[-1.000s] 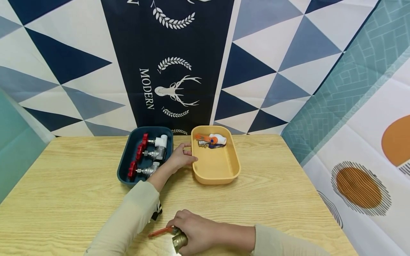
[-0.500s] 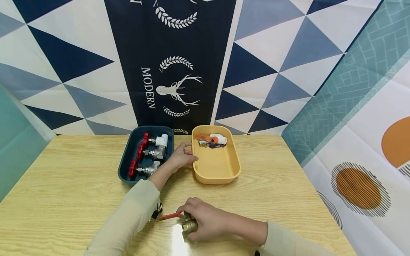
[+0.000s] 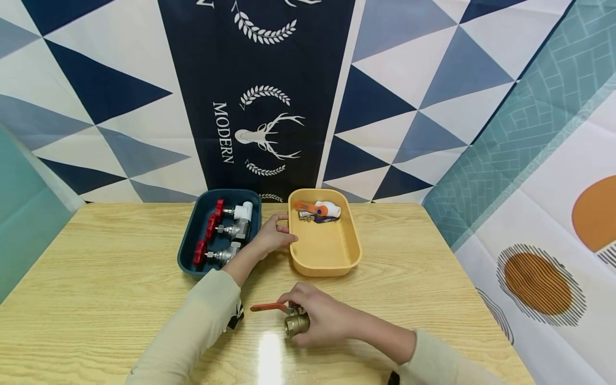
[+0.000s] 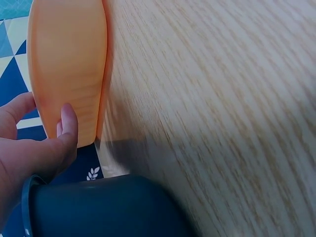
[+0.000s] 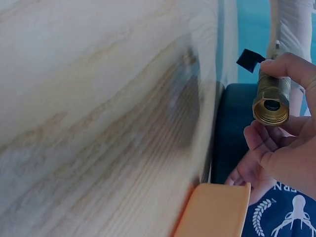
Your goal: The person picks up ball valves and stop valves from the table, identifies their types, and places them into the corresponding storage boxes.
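My right hand (image 3: pixel 332 315) grips a brass ball valve (image 3: pixel 297 324) over the near part of the table, its red lever (image 3: pixel 269 307) pointing left. In the right wrist view the valve's threaded open end (image 5: pixel 271 109) faces the camera, thumb on one side of the body and fingers on the other. My left hand (image 3: pixel 271 235) holds the left wall of the yellow bin (image 3: pixel 324 262). From the left wrist, the thumb is at the bin's rim and the fingers lie along its outer wall (image 4: pixel 69 59). Inside the bin's far end lie an orange-handled valve (image 3: pixel 310 208), a white fitting (image 3: pixel 329 208) and a blue-handled valve (image 3: pixel 323 218).
A dark blue bin (image 3: pixel 182 251) stands left of the yellow one, holding several valves with red handwheels (image 3: pixel 210 226). My left forearm (image 3: pixel 199 315) crosses in front of it. Patterned cloth (image 3: pixel 260 80) hangs behind the wooden table (image 3: pixel 96 299).
My right hand has carried the brass ball valve forward and to the right, up from the table's near edge. The left hand has stayed at the yellow bin's wall.
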A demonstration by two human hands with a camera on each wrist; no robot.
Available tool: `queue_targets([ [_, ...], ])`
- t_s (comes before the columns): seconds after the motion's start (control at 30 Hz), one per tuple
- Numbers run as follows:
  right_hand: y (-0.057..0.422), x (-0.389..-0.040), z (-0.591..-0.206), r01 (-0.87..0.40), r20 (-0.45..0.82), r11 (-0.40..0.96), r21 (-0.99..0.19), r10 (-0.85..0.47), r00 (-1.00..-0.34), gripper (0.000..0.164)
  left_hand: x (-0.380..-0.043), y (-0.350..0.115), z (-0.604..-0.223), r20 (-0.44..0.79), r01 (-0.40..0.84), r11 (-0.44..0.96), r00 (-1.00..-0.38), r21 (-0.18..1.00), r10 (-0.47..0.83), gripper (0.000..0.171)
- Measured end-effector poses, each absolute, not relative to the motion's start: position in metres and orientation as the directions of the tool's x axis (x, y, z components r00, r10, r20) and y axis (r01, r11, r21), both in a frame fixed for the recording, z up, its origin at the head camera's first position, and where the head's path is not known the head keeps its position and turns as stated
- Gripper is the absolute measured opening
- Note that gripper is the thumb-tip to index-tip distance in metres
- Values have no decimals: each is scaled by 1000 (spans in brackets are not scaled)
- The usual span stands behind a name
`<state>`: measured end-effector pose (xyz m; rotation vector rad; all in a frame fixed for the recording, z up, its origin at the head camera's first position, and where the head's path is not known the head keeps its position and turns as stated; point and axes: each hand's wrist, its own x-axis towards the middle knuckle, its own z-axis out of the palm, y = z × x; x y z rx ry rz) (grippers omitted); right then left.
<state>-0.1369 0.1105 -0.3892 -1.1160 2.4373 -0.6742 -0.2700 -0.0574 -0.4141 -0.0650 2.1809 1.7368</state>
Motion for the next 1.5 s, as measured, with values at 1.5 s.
queue_targets([
  [1.5,143,-162,-365,-463,-68,582,-669,-668,-741,56,-269,-56,-415,-292,-243,259,-942,935,168,68],
])
